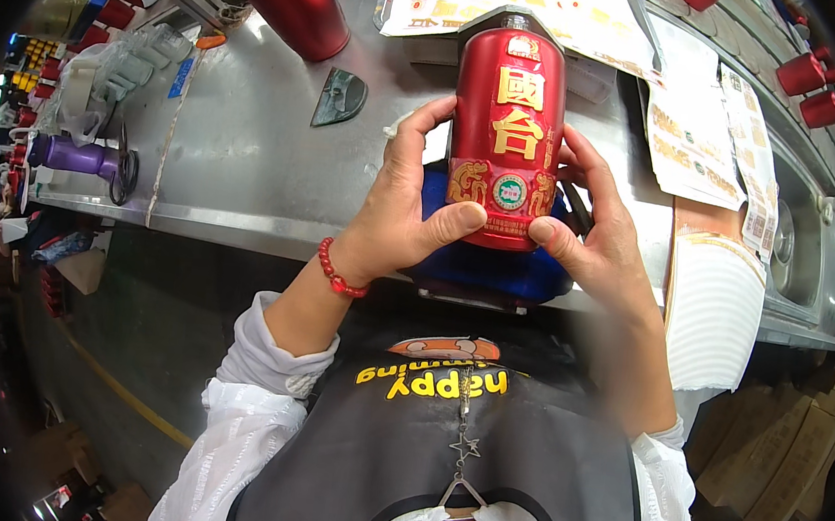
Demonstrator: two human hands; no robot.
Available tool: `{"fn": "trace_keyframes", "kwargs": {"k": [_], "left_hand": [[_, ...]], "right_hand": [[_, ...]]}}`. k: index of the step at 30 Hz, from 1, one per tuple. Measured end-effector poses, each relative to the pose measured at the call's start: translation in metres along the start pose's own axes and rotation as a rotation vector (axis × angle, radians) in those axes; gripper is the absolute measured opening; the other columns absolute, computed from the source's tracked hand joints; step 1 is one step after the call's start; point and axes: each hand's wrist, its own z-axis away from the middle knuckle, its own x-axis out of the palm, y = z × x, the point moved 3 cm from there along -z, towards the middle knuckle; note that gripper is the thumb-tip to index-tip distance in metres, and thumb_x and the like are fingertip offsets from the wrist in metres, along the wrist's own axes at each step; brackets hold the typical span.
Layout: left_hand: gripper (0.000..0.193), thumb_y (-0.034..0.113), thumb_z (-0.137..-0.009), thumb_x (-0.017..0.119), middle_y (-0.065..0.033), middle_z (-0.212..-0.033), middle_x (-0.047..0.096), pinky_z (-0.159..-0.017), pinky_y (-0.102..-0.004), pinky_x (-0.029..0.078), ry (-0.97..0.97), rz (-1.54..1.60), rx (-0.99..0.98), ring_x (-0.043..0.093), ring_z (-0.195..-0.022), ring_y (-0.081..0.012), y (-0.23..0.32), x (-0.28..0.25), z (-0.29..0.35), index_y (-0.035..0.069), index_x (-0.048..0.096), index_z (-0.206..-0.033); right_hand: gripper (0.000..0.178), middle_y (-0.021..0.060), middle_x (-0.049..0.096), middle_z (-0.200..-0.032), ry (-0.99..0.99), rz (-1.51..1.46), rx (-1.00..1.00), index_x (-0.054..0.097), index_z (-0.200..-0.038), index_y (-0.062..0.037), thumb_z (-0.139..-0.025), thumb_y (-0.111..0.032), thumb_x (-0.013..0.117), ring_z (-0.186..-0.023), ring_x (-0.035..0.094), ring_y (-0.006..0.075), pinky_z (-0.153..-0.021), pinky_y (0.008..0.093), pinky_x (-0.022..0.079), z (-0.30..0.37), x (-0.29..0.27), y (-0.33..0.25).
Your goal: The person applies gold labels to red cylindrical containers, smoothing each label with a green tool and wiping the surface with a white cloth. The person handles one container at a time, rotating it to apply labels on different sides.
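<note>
A red bottle point(482, 116) with gold characters and a small round green-and-white emblem lies between my hands, its neck pointing away from me. My left hand point(408, 199) grips its left side, the thumb pressed on the label near the base. On the other side my right hand point(598, 213) holds it the same way, thumb on the lower right of the label. Beneath the bottle is a blue rest or block point(497, 273) at the table's front edge, partly hidden by bottle and hands. A dark plate-like piece shows behind the neck.
Another red bottle point(297, 3) lies on the metal table point(248, 144), near a dark green scraper-like piece point(340, 97). Printed label sheets point(696, 137) lie at the far side and right, above a white stack point(714, 309). A sink point(792, 236) is at right, a purple object point(74, 156) at left.
</note>
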Motion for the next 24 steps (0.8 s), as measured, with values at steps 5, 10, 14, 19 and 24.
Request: {"fn": "trace_keyframes", "kwargs": {"k": [5, 10, 14, 19, 24], "left_hand": [[0.102, 0.062, -0.085, 0.073, -0.0212, -0.149, 0.038, -0.12, -0.0453, 0.024, 0.009, -0.027, -0.034, 0.033, -0.143, -0.0341, 0.003, 0.001, 0.001, 0.001, 0.027, -0.152], [0.1, 0.059, -0.086, 0.072, -0.021, -0.149, 0.038, -0.12, -0.0449, 0.025, 0.005, -0.024, -0.021, 0.034, -0.143, -0.0332, 0.004, 0.002, 0.001, -0.001, 0.028, -0.152], [0.098, 0.057, -0.087, 0.072, -0.0213, -0.148, 0.039, -0.119, -0.0443, 0.025, 0.022, 0.007, -0.01, 0.035, -0.142, -0.0329, 0.004, 0.003, 0.0, -0.003, 0.028, -0.151], [0.108, 0.065, -0.084, 0.071, -0.0229, -0.15, 0.038, -0.12, -0.0442, 0.025, -0.004, -0.022, -0.003, 0.036, -0.142, -0.0342, 0.006, 0.001, 0.001, -0.005, 0.025, -0.152], [0.115, 0.067, -0.081, 0.073, -0.0261, -0.154, 0.036, -0.121, -0.0496, 0.021, -0.05, -0.145, 0.097, 0.036, -0.143, -0.0391, -0.004, -0.003, 0.011, -0.003, 0.02, -0.156]], "right_hand": [[0.101, 0.0166, 0.054, -0.136, 0.002, -0.02, 0.016, 0.034, -0.155, -0.0025, -0.082, -0.057, 0.079, -0.126, 0.052, 0.0259, -0.112, 0.0421, 0.039, 0.001, 0.0, 0.0], [0.072, 0.0179, 0.058, -0.134, 0.149, -0.03, -0.024, 0.042, -0.149, 0.0002, -0.091, -0.025, 0.076, -0.123, 0.057, 0.0244, -0.102, 0.0368, 0.048, 0.007, -0.008, 0.008], [0.028, 0.0091, 0.069, -0.104, 0.423, -0.164, -0.05, 0.061, -0.124, -0.0004, -0.097, -0.009, 0.065, -0.091, 0.065, 0.0136, -0.078, 0.0257, 0.054, 0.018, -0.012, -0.014], [0.022, 0.0113, 0.069, -0.083, 0.38, 0.058, 0.035, 0.063, -0.107, -0.001, -0.094, -0.016, 0.072, -0.075, 0.066, 0.0184, -0.07, 0.0321, 0.054, 0.017, 0.001, -0.007], [0.031, 0.0055, 0.059, -0.085, 0.273, 0.629, -0.651, 0.068, -0.111, -0.0091, -0.081, -0.007, 0.074, -0.076, 0.056, 0.0236, -0.07, 0.0362, 0.045, 0.021, 0.013, -0.051]]}}
